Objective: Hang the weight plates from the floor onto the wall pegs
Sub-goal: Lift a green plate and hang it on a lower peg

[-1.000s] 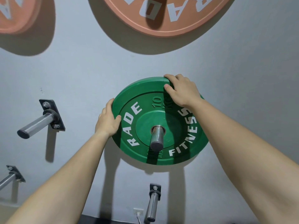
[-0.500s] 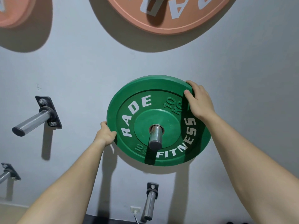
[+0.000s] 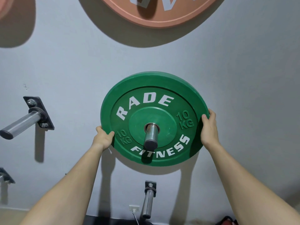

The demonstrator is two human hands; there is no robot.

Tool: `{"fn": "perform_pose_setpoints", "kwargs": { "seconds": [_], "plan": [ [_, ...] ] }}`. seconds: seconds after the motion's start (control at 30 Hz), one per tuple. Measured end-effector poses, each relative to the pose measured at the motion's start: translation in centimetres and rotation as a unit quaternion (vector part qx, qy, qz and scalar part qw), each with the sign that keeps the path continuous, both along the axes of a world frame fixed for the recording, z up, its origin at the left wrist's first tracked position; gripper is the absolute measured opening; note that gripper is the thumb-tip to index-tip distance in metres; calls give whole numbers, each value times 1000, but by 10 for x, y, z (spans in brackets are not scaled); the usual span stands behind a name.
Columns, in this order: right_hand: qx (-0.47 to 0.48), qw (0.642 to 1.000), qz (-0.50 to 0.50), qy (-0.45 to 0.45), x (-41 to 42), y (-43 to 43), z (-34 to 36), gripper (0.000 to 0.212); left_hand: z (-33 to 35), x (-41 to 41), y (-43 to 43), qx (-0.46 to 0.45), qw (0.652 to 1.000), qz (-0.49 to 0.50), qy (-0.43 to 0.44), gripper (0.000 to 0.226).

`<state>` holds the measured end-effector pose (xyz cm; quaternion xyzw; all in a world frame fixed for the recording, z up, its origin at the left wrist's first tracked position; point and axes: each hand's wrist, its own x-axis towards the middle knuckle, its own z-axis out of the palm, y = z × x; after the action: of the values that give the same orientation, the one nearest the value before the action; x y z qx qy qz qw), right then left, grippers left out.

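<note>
as the green 10 kg plate (image 3: 154,118) hangs threaded on its peg (image 3: 151,134) between them, left hand (image 3: 103,138) and right hand (image 3: 209,129) clasp opposite rim edges, equally near.

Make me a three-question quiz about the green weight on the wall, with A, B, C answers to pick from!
1. Where is the right hand?
A. on the green plate's right rim
B. on the empty peg
C. on the floor

2. How many bare pegs show with no plate on them?
A. none
B. one
C. three

3. What state is the green plate in?
A. lying flat on the floor
B. slid onto a peg, both hands gripping it
C. hanging alone, untouched

Answers:
1 A: its fingers wrap that edge.
2 C: one at left, one at the far left edge, one below.
3 B: the peg pokes through its hole, and the left hand holds the lower left rim.
</note>
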<state>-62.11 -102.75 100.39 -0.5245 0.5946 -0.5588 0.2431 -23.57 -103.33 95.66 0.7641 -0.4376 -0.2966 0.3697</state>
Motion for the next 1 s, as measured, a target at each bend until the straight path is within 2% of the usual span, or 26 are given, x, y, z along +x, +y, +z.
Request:
{"fn": "perform_pose_setpoints", "kwargs": {
  "seconds": [0.13,0.23,0.33,0.47,0.6,0.77,1.0],
  "plan": [
    [15,999,-28,-42,3,8,-25,45,4,-5,0,-29,999,10,-9,57],
    [63,996,-28,-50,0,11,-41,42,6,-1,-2,-72,995,27,-66,51],
    [100,992,-73,38,-9,11,-44,48,8,4,-4,-116,982,37,-146,47],
    [7,988,-93,122,-9,3,-14,52,21,5,-8,-155,971,40,-180,48],
    [31,988,-67,139,-8,2,-10,49,30,6,-9,-165,963,43,-210,50],
    [48,991,-73,102,-4,4,-17,50,35,12,-10,-158,954,27,-253,50],
    [63,990,-70,105,2,3,-3,57,31,11,-2,-131,963,14,-236,52]
  ]
}}
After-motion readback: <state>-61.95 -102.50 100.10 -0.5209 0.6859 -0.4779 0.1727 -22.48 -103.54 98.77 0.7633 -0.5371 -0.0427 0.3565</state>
